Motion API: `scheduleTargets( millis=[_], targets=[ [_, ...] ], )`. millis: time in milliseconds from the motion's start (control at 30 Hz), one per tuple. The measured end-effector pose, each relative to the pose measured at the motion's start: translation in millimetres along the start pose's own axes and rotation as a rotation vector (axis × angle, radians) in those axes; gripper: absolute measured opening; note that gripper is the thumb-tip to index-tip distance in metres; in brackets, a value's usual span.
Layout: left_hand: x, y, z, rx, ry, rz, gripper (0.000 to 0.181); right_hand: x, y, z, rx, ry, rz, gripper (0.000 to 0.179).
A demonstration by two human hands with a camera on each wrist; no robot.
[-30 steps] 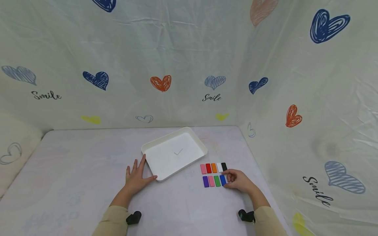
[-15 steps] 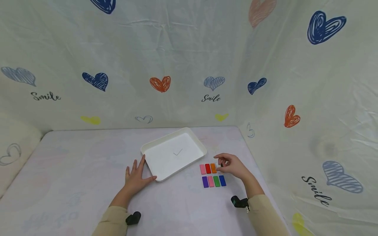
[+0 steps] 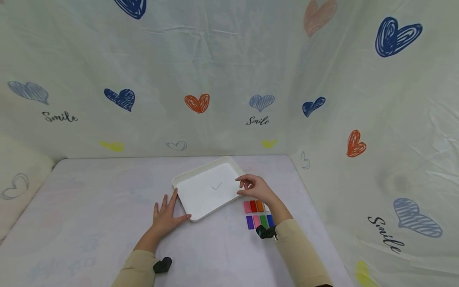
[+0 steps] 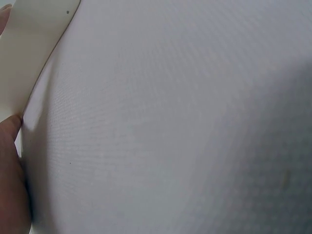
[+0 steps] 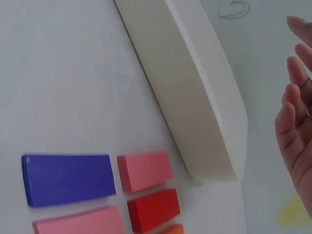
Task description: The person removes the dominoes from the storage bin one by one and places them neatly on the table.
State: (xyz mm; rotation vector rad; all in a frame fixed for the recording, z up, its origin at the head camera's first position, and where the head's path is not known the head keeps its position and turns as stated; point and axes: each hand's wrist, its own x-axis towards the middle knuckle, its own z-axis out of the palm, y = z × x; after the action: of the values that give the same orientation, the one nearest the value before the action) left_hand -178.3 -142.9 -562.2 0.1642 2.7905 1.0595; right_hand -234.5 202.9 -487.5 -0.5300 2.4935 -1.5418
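In the head view, a white rectangular tray (image 3: pixel 199 195) with a tick mark drawn on it lies angled on the table. My left hand (image 3: pixel 165 218), fingers spread, touches the tray's left side with forefinger and thumb. That thumb (image 4: pixel 10 127) meets the tray wall (image 4: pixel 34 53) in the left wrist view. Over the tray's right edge hovers my right hand (image 3: pixel 256 188), thumb and forefinger apart, the other fingers curled. Whether anything sits between them cannot be told. Below it lie two rows of small coloured blocks, among them a purple block (image 5: pixel 70 180) and a red block (image 5: pixel 155 209).
A pink block (image 3: pixel 247 207) and an orange block (image 3: pixel 260 206) lie in the back row. My right wrist and its black camera (image 3: pixel 266 232) hide part of both rows. A cloth wall with printed hearts stands behind the table (image 3: pixel 107 207) and along its right side.
My right hand has moved left and away from me, from the right end of the block rows to the tray's right edge. The left hand and the tray have stayed put.
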Motion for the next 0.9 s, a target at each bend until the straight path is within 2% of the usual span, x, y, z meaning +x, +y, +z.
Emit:
scheduleTargets(
  millis=[167,433,633,900],
  targets=[
    [-0.5,1.6,-2.3,-0.01,-0.019,-0.005,0.112,18.9,4.0,20.3,0.052,0.026,0.011,0.039],
    [-1.1,0.8,-3.6,-0.004,-0.039,-0.005,0.117,36.1,7.2,50.8,0.098,0.117,0.138,0.043],
    [-0.6,-1.9,-2.5,0.005,-0.04,-0.006,0.118,45.5,11.0,64.1,0.078,0.145,0.193,0.043],
    [0.6,-2.5,-0.1,0.009,-0.023,0.007,0.119,61.0,14.3,73.9,-0.029,0.167,0.284,0.04]
  ],
)
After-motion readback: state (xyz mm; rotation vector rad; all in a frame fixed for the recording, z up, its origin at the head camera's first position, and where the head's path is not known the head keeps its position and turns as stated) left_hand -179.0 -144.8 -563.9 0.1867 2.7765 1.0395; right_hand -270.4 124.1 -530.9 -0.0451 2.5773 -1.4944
